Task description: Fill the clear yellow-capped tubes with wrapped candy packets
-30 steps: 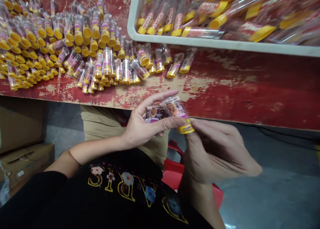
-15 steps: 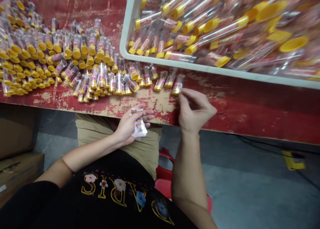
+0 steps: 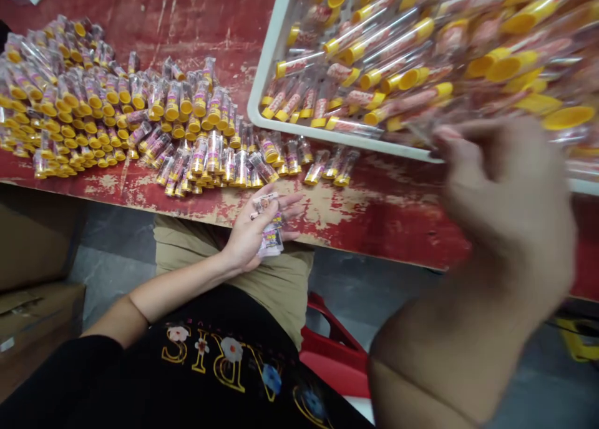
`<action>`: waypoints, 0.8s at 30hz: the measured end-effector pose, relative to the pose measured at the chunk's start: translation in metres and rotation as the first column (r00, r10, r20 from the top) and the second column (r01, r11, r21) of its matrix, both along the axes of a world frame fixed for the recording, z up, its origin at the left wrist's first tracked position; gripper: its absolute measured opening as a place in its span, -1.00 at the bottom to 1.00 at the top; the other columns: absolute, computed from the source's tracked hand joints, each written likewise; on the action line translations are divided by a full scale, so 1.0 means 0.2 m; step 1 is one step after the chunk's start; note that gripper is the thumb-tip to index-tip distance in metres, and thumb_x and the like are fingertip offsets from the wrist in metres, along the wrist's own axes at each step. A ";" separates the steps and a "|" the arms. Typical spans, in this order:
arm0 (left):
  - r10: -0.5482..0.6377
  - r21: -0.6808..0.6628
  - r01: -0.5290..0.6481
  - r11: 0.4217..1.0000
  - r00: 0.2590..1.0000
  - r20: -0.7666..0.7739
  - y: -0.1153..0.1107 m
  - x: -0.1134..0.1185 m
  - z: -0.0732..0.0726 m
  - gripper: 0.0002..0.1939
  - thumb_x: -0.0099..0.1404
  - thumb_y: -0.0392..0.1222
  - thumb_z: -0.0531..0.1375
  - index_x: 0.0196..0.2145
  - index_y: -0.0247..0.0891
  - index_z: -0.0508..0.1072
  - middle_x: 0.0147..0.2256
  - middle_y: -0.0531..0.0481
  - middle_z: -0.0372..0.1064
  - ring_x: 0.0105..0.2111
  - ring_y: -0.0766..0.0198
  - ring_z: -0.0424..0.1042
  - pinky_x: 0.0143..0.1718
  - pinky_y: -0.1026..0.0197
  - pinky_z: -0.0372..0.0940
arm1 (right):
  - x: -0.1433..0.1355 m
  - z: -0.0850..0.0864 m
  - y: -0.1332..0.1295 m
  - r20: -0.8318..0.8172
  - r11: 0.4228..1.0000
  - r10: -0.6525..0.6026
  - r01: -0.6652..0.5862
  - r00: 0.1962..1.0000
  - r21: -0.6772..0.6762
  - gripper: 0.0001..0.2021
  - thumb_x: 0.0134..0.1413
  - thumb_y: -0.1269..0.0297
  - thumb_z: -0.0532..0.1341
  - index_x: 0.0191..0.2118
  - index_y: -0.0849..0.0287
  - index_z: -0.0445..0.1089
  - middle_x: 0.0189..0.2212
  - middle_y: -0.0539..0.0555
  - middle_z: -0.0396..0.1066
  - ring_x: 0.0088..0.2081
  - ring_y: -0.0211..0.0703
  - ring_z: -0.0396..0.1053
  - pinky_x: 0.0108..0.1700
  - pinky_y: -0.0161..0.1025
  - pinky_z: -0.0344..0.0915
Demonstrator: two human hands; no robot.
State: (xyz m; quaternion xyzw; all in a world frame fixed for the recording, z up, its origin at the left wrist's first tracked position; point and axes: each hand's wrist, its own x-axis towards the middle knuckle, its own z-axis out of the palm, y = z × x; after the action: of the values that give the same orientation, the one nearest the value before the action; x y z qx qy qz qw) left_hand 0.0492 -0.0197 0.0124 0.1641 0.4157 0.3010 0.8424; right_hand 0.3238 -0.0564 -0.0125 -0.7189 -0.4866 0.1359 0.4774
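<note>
The right hand (image 3: 505,185) is over the near rim of the white tray (image 3: 327,132), its thumb and fingers drawn toward each other; it is blurred, so whether they are clamped on anything cannot be told. The left hand (image 3: 248,232) is closer to the person than the tray and off to its left, at the table's front edge. Its thumb is pressed down on a small bunch of printed slips (image 3: 271,238) — held against the palm, with the other fingers spread out.

Inside the tray lie many long clear tubes (image 3: 397,101) with yellow ends and red-and-white print, pointing different ways. Just beyond the tray's near rim, on the person's side, three small tubes (image 3: 333,165) rest near one another on the table (image 3: 384,210), whose red paint is worn through in patches. Left of the tray spreads a big pile of small yellow-ended tubes (image 3: 173,110), packed closely and stacked on each other.

Below the table, a red chair (image 3: 334,354) shows nearer the person than the tray — and cardboard boxes (image 3: 37,329) stand far to its left.
</note>
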 end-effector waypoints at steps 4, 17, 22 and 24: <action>0.000 0.091 0.001 0.996 1.000 -0.011 -0.02 0.01 -0.02 -0.47 0.44 -0.18 0.30 0.33 -0.05 0.41 0.11 -0.16 0.60 0.10 0.07 0.58 -0.20 0.24 0.52 | -0.49 -0.01 -0.21 -0.591 0.993 0.096 -0.118 0.801 0.002 -0.69 0.27 -0.03 0.33 0.05 -0.08 0.51 -0.17 0.05 0.55 -0.27 -0.13 0.56 -0.23 -0.08 0.57; 0.064 0.195 -0.048 0.980 0.995 -0.077 -0.07 0.01 -0.12 -0.45 0.29 0.08 0.44 0.16 -0.15 0.55 -0.07 -0.12 0.65 -0.16 0.23 0.62 -0.23 0.29 0.44 | -0.83 -0.18 -0.14 -0.709 1.000 0.022 -0.003 0.705 0.028 -0.48 -0.19 0.08 0.61 -0.27 0.08 0.29 -0.35 -0.07 0.53 -0.40 -0.30 0.50 -0.35 -0.36 0.48; 0.089 0.159 -0.046 0.986 0.958 -0.274 -0.07 0.01 -0.12 -0.72 0.18 -0.06 0.50 -0.23 -0.25 0.64 -0.27 0.07 0.56 -0.57 0.54 0.31 -0.56 0.41 0.24 | -0.81 -0.13 -0.14 -0.515 0.996 -0.053 0.084 0.856 0.038 -0.70 0.07 0.10 0.48 -0.16 0.14 0.51 -0.29 0.03 0.58 -0.29 -0.23 0.53 -0.21 -0.25 0.53; 0.104 0.150 -0.065 0.987 0.957 -0.272 -0.06 0.01 -0.10 -0.77 0.19 -0.09 0.50 -0.30 -0.27 0.63 -0.31 0.09 0.53 -0.57 0.55 0.29 -0.58 0.41 0.22 | -0.79 -0.12 -0.14 -0.451 0.995 -0.060 0.091 0.890 0.048 -0.76 0.13 0.10 0.44 -0.21 0.15 0.54 -0.31 0.04 0.57 -0.29 -0.22 0.53 -0.20 -0.23 0.53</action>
State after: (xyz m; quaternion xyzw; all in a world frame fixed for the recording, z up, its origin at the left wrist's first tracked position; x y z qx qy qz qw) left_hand 0.0506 -0.0324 -0.0085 0.2452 0.5148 0.3389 0.7483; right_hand 0.1654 -0.0837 -0.0358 -0.6697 -0.3392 0.2629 0.6060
